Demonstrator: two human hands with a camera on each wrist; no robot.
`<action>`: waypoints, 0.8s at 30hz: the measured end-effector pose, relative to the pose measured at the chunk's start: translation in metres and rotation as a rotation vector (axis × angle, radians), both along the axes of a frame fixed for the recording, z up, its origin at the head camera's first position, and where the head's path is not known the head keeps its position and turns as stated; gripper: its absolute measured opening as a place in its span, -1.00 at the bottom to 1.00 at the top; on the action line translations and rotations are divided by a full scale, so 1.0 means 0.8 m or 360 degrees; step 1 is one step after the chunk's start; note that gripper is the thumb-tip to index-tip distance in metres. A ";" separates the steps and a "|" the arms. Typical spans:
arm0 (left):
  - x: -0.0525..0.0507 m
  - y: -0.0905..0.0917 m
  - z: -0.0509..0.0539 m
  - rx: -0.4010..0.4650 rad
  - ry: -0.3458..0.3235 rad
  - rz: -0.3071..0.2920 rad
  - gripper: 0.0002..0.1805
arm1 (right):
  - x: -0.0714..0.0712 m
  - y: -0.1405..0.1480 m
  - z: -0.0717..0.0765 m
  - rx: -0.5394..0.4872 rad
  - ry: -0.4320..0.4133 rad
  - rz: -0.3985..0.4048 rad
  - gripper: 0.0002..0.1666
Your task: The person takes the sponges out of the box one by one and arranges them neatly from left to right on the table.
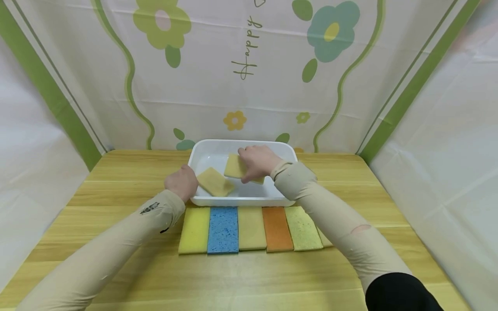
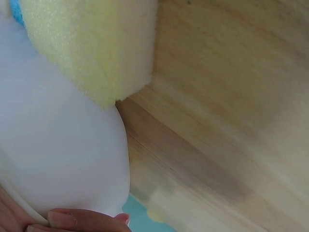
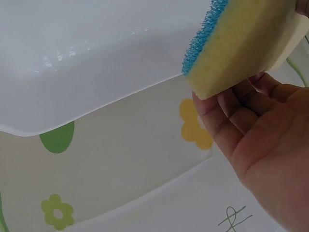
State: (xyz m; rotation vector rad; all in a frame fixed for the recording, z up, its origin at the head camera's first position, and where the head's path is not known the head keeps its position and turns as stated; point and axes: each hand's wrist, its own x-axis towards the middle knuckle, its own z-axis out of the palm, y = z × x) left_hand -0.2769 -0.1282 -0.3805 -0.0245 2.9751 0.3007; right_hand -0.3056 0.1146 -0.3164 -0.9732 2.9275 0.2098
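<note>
A white tray (image 1: 237, 201) stands near the back of the wooden table. My left hand (image 1: 181, 183) grips its left rim; in the left wrist view, the fingers (image 2: 82, 220) curl over that edge. Above the tray's middle my right hand (image 1: 258, 163) holds a pale yellow sponge (image 1: 233, 167) between thumb and fingers. The right wrist view shows a blue scouring layer (image 3: 205, 36) on this sponge. Another pale yellow sponge (image 1: 215, 182) lies inside the tray, at the left.
In front of the tray runs a row of sponges: yellow (image 1: 194, 231), blue (image 1: 223, 231), pale yellow (image 1: 252, 229), orange (image 1: 277, 229) and speckled light yellow (image 1: 304, 229). One more (image 1: 324, 238) is partly hidden under my right forearm. A flowered cloth (image 1: 194, 86) hangs behind the table.
</note>
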 end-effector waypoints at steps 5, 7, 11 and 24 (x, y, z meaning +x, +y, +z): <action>0.001 0.000 0.000 0.0001 0.0004 -0.0001 -0.59 | 0.014 0.004 0.001 -0.0087 -0.0004 0.0003 -0.29; 0.001 0.000 0.000 -0.0002 0.0008 -0.0004 -0.61 | 0.019 0.006 0.001 -0.0119 -0.0008 0.0003 -0.29; 0.001 0.001 0.001 -0.0007 0.0007 -0.0005 -0.62 | 0.028 0.010 0.002 -0.0146 0.0005 -0.0012 -0.28; 0.000 0.000 0.001 -0.0018 -0.0009 -0.0004 -0.54 | 0.051 0.028 0.008 -0.0209 0.0082 -0.0013 -0.37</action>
